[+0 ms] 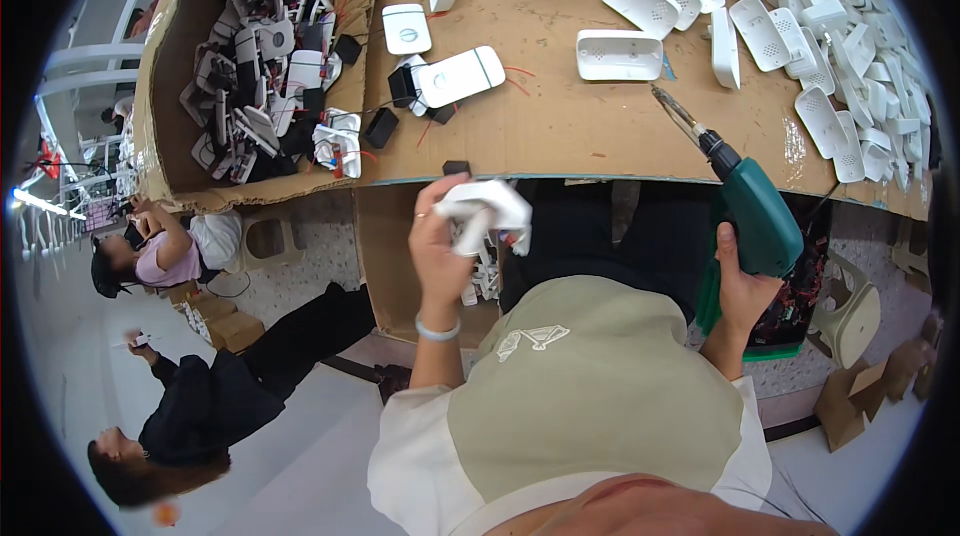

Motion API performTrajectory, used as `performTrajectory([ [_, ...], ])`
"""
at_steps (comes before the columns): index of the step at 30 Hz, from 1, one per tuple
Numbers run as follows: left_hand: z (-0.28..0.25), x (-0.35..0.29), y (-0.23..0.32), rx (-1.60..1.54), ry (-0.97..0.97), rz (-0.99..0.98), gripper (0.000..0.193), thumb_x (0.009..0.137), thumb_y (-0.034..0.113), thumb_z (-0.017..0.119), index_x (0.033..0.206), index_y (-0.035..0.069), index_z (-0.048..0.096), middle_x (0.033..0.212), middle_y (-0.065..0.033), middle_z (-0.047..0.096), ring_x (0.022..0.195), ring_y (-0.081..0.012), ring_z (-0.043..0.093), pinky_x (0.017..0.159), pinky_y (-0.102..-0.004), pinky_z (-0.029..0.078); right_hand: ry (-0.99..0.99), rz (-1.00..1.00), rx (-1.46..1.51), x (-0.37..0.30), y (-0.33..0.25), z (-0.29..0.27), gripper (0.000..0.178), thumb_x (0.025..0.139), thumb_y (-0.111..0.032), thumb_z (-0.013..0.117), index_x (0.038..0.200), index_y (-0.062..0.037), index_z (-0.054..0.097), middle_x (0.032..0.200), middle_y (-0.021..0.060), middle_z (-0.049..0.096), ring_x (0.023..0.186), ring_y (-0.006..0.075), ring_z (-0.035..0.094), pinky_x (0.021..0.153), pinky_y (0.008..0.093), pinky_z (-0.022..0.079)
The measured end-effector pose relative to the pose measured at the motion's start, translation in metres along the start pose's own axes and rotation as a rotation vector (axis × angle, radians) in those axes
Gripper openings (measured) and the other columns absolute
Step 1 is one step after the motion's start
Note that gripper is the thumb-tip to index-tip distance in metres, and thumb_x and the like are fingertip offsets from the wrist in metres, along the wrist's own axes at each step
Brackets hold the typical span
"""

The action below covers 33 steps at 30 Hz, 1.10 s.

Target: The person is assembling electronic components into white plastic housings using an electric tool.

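Observation:
Raised just off the table's near edge, my left hand (437,254) is closed around a white plastic housing part (484,208). Its exact shape is partly hidden by my fingers. My right hand (745,286) grips a dark green pistol-shaped power tool (760,216) by its handle. The tool's long, thin metal tip (678,114) points up and left over the cardboard-covered table (560,131). Beyond that tip lies a white plastic shell (619,56), open side up. A small black block (456,168) sits at the table edge beside my left hand.
A cardboard box (160,126) at left holds piled white and black units with wires. White shells (760,34) heap at right. Assembled white devices (460,79) lie left of centre. Two other people, one in dark clothing (215,406), are at left. A stool (848,311) stands at right.

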State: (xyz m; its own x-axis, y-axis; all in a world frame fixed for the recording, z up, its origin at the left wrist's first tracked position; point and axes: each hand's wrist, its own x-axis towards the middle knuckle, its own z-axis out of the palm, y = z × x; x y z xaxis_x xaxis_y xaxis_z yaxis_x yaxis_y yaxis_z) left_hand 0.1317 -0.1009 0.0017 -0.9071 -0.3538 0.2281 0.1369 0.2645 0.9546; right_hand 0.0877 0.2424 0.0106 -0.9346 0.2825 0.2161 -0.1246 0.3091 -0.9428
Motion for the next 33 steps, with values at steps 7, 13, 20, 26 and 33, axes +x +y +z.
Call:
performTrajectory([
  [7, -0.138, -0.113, -0.232, -0.806, 0.389, -0.855, 0.040, 0.100, 0.017, 0.061, 0.137, 0.001, 0.056, 0.126, -0.0161, 0.067, 0.110, -0.0314, 0.068, 0.100, -0.0462, 0.055, -0.062, -0.027, 0.021, 0.002, -0.010, 0.006, 0.029, 0.089, -0.010, 0.083, 0.109, 0.0025, 0.067, 0.086, 0.0035, 0.068, 0.065, 0.0080, 0.058, 0.058, 0.0215, 0.047],
  [13, -0.132, -0.173, -0.358, -0.327, 0.776, -1.250, 0.029, 0.094, 0.006, 0.052, 0.121, -0.002, 0.061, 0.115, -0.0156, 0.067, 0.104, -0.0383, 0.067, 0.091, -0.0573, 0.055, -0.111, 0.058, 0.133, 0.000, -0.036, 0.010, 0.028, 0.084, -0.007, 0.085, 0.104, 0.0016, 0.068, 0.097, 0.0019, 0.067, 0.086, 0.0095, 0.061, 0.079, 0.0237, 0.049],
  [20, -0.080, -0.120, -0.324, 1.027, -0.379, -0.939, 0.036, 0.078, 0.016, 0.066, 0.105, -0.009, 0.070, 0.115, -0.0317, 0.069, 0.107, -0.0456, 0.067, 0.092, -0.0461, 0.055, -0.035, 0.022, 0.086, 0.000, -0.037, 0.002, 0.028, 0.085, -0.008, 0.085, 0.105, 0.0018, 0.069, 0.097, 0.0023, 0.068, 0.086, 0.0089, 0.061, 0.078, 0.0235, 0.049],
  [26, 0.006, 0.051, 0.033, 0.231, -1.011, -0.164, 0.017, 0.092, 0.011, 0.073, 0.107, 0.001, 0.073, 0.088, -0.0120, 0.074, 0.079, -0.0151, 0.071, 0.069, -0.0304, 0.056, 0.109, 0.061, 0.048, 0.008, -0.034, -0.003, 0.023, 0.086, -0.011, 0.085, 0.100, 0.0022, 0.071, 0.084, 0.0002, 0.069, 0.069, 0.0068, 0.060, 0.065, 0.0221, 0.048],
  [33, 0.133, 0.163, 0.003, 0.756, -0.405, 0.518, 0.031, 0.088, 0.000, 0.062, 0.118, 0.002, 0.068, 0.111, -0.0234, 0.062, 0.101, -0.0404, 0.061, 0.086, -0.0478, 0.053, 0.134, 0.035, 0.005, 0.002, -0.030, -0.005, 0.029, 0.086, -0.009, 0.084, 0.107, 0.0029, 0.069, 0.085, 0.0041, 0.069, 0.065, 0.0078, 0.060, 0.060, 0.0229, 0.047],
])
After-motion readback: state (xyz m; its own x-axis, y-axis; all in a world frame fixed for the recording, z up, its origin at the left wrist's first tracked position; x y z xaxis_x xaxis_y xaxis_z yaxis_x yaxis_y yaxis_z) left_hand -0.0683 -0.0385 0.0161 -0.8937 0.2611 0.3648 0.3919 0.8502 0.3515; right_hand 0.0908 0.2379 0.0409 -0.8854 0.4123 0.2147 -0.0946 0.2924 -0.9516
